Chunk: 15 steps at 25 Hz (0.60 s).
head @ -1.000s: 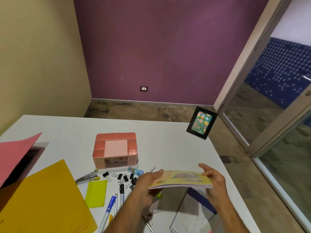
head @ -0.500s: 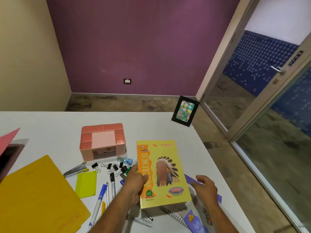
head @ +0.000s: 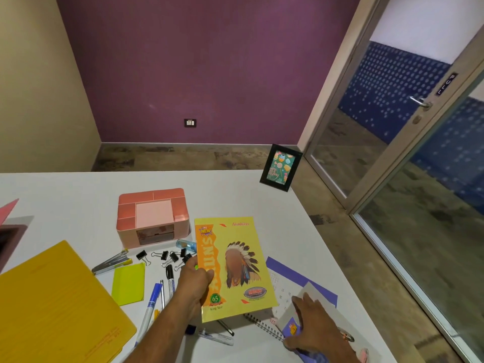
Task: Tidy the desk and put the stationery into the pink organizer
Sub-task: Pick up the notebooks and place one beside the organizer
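Observation:
The pink organizer (head: 153, 217) stands mid-desk with a pink pad on top. My left hand (head: 195, 282) grips the spine edge of a yellow notebook (head: 235, 265) with a feathered headdress on its cover, held above the desk. My right hand (head: 311, 326) lies on a spiral-bound purple calendar (head: 293, 281) and a grey sheet at the near right, fingers curled on its edge. Black binder clips (head: 167, 256), several pens and markers (head: 159, 292), a stapler (head: 111, 262) and a lime sticky pad (head: 128, 282) lie scattered in front of the organizer.
A yellow folder (head: 52, 310) covers the near left of the white desk (head: 78, 195). A pink folder corner (head: 7, 210) shows at far left. A framed card (head: 280, 167) stands at the far right corner. The desk's right edge drops to the floor beside a glass door.
The notebook went from a two-handed hold to my left hand alone, its cover now facing up. My right hand dropped onto the calendar. The view swung right and down.

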Available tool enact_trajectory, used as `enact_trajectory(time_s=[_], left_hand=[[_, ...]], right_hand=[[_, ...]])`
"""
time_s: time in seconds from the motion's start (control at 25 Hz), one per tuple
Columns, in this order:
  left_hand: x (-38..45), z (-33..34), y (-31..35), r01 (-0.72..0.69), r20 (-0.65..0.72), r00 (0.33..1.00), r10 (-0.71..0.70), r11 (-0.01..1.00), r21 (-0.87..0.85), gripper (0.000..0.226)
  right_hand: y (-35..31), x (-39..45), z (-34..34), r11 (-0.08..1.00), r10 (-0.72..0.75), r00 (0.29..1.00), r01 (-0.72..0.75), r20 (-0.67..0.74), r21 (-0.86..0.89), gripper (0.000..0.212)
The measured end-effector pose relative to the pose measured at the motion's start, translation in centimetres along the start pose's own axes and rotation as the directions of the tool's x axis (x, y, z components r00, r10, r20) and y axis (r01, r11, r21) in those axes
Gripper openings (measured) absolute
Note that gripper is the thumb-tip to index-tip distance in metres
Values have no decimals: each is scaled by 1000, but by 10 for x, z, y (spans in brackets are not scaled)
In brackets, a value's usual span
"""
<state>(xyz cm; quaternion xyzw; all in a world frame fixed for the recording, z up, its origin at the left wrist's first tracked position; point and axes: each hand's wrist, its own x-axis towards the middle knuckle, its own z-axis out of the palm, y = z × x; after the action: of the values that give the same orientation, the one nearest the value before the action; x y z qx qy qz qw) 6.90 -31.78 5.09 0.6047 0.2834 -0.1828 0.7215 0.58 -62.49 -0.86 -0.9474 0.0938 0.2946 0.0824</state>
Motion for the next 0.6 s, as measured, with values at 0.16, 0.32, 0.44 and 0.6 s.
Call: enact_trajectory(time_s=[0.16, 0.32, 0.44, 0.6], left_hand=[[0, -5, -1, 3, -13, 1000, -3, 1000, -1, 28], [1, -10, 0, -17, -28, 999, 17, 1000, 9, 29], [-1, -9, 1, -67, -30, 997, 69, 996, 54, 31], [-10, 2, 3, -171, -6, 985, 172, 980, 100, 30]], right_hand=[[-6, -17, -18, 994, -85, 971, 97, -223, 41, 29], [-24, -30, -53, 1000, 10, 860, 6, -511, 29, 25], [-29, -36, -94, 989, 99, 749, -2, -655, 148, 24], [-38, -46, -150, 940, 148, 640, 147, -754, 309, 20]])
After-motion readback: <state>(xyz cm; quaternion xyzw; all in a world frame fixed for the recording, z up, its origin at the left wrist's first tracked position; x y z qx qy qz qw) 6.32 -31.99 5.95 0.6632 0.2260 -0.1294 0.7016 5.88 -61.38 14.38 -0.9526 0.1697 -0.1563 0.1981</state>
